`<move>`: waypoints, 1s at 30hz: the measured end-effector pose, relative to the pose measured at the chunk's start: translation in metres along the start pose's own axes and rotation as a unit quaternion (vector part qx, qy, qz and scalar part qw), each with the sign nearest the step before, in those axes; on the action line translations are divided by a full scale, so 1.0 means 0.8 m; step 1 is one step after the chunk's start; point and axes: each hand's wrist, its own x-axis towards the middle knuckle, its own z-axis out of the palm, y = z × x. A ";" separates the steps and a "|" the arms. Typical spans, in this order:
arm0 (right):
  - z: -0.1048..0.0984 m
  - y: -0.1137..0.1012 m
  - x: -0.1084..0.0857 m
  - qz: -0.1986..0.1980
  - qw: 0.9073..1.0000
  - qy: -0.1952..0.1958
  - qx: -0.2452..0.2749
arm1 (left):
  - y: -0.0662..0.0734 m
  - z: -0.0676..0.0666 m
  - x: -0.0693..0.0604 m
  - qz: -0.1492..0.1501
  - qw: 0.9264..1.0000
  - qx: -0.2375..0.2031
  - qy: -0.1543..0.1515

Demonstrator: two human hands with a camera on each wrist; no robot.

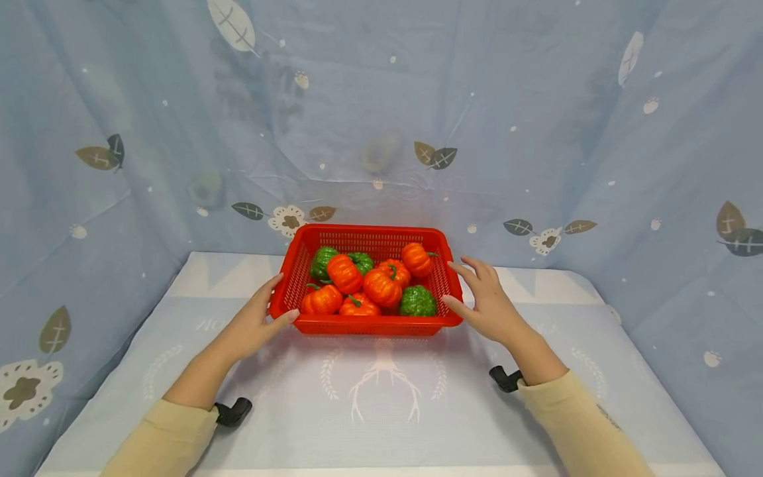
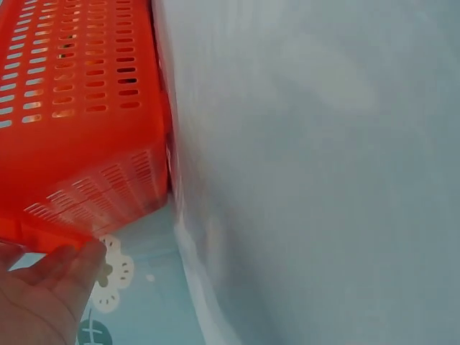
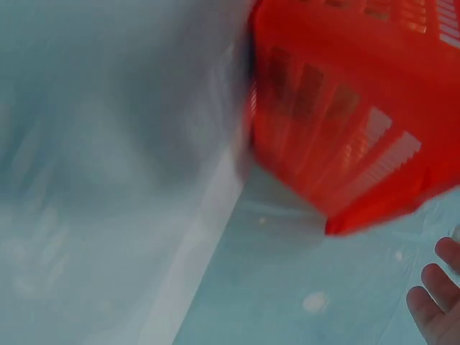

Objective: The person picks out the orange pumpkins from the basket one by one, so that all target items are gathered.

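Observation:
A red plastic basket (image 1: 369,324) with slotted walls stands at the back of the table. In it lie several glossy orange mini pumpkins (image 1: 381,286) with green stems, along with green ones (image 1: 417,301). My left hand (image 1: 253,324) is at the basket's left end, fingers fairly straight, thumb by the near corner; in the left wrist view the fingertips (image 2: 90,251) meet the rim. On the other side, my right hand (image 1: 489,301) has its fingers spread beside the right end. The right wrist view shows its fingertips (image 3: 424,298) apart from the basket.
A pale printed cloth covers the table (image 1: 381,424). Blue fabric with leaf and flower prints (image 1: 381,99) hangs behind and along both sides. Black wrist mounts (image 1: 234,412) sit under the cream sleeves (image 1: 163,437).

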 end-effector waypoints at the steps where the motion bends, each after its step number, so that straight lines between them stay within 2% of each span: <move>1: 0.002 -0.004 0.004 -0.003 1.000 -0.002 0.004 | 0.000 0.000 0.001 -0.003 1.000 -0.010 -0.002; 7: 0.017 -0.023 0.025 -0.021 0.999 -0.017 0.028 | 0.000 0.000 0.001 -0.019 0.998 -0.063 -0.011; 11: 0.023 -0.034 0.037 -0.014 0.998 -0.037 0.041 | 0.004 0.000 0.000 -0.024 0.995 -0.092 -0.014; 20: 0.036 -0.061 0.066 0.063 0.992 -0.093 0.052 | -0.001 0.005 0.002 -0.040 0.988 -0.149 -0.011; 30: 0.055 -0.074 0.091 0.132 0.978 -0.145 0.069 | 0.002 0.003 0.001 -0.045 0.986 -0.161 -0.013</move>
